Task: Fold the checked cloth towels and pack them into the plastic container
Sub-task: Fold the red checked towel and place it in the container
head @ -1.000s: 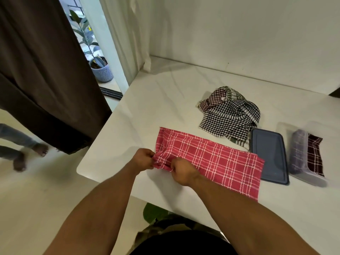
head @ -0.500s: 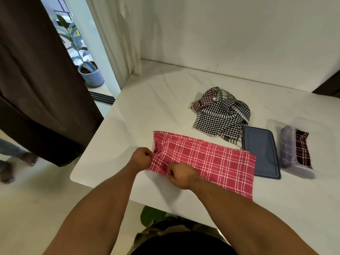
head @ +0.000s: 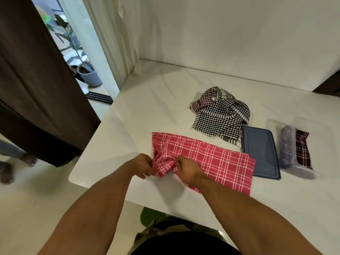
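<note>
A red checked towel (head: 211, 159) lies folded into a long strip on the white table (head: 147, 111). My left hand (head: 142, 165) pinches its near left end, and my right hand (head: 187, 169) grips the same end just to the right, so the cloth bunches up between them. A heap of black-and-white and dark red checked towels (head: 220, 115) sits behind it. At the right stands a clear plastic container (head: 298, 153) with folded towels inside, one grey and one dark red checked.
A blue lid (head: 260, 151) lies flat between the red towel and the container. A brown curtain (head: 36, 89) hangs at the left beside a doorway with a potted plant (head: 88, 72). Another person's bare feet (head: 16, 166) show on the floor at far left.
Both hands have pulled the towel's left end up and together, so it now bunches between them. The camera has shifted slightly; the towel's right part lies as before.
</note>
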